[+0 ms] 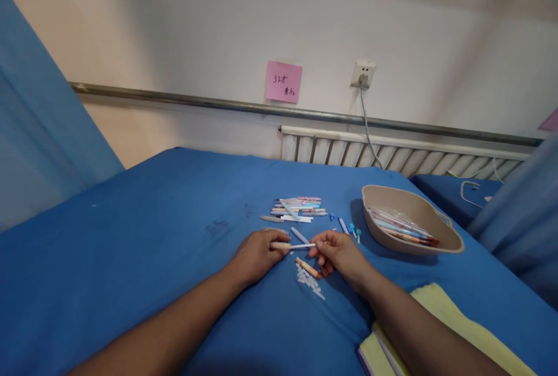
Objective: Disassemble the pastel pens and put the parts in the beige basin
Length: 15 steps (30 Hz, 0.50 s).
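Observation:
My left hand (257, 254) rests on the blue table (152, 248) and pinches an orange pen barrel (281, 245) at its right end. A thin white refill (303, 246) sticks out of that barrel, and my right hand (337, 253) pinches its far tip. Another orange pen (308, 268) lies just below the right hand's fingers. Under it sits a small heap of white refills (310, 284). Behind the hands lies a loose pile of pens (296, 208).
A beige tray (449, 242) with several pens stands at the right. Small blue caps (353, 229) lie beside it. A yellow folder (436, 306) lies under my right forearm. A wall with a pink note (283, 82), a socket (362, 74) and a radiator (392, 152) runs behind.

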### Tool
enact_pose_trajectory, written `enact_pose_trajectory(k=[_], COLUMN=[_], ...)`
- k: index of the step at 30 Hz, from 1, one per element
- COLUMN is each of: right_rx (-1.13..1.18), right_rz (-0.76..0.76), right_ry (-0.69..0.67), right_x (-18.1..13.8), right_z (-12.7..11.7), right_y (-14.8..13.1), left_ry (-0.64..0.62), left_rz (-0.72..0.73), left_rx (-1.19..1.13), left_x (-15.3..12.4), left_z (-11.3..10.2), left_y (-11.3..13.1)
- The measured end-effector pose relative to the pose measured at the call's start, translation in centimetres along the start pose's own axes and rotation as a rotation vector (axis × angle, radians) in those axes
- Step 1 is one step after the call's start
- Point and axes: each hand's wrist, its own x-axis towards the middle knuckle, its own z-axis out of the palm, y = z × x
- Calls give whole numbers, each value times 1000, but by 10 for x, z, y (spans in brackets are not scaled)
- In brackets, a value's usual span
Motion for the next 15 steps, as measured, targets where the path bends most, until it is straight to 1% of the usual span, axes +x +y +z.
enact_pose_trajectory(k=[2,5,9,12,15], right_rx=[46,120,225,296,327], right_rz=[-3,1,13,38,48], right_ry=[-20,-32,-38,-63,-68], right_x=[0,-1,-3,-5,-5], right_z=[-1,-4,-6,-8,-10], right_y=[0,-2,-6,-8,-7], left_ry=[2,25,78,52,2], left_rz=[-33,-66,-74,-75,-83], left_rx=[-129,-292,-404,-514,-586], left_x=[-1,-2,-6,-8,-9], left_z=[-3,-14,-34,-40,-37], left_y=[4,12,20,19,16])
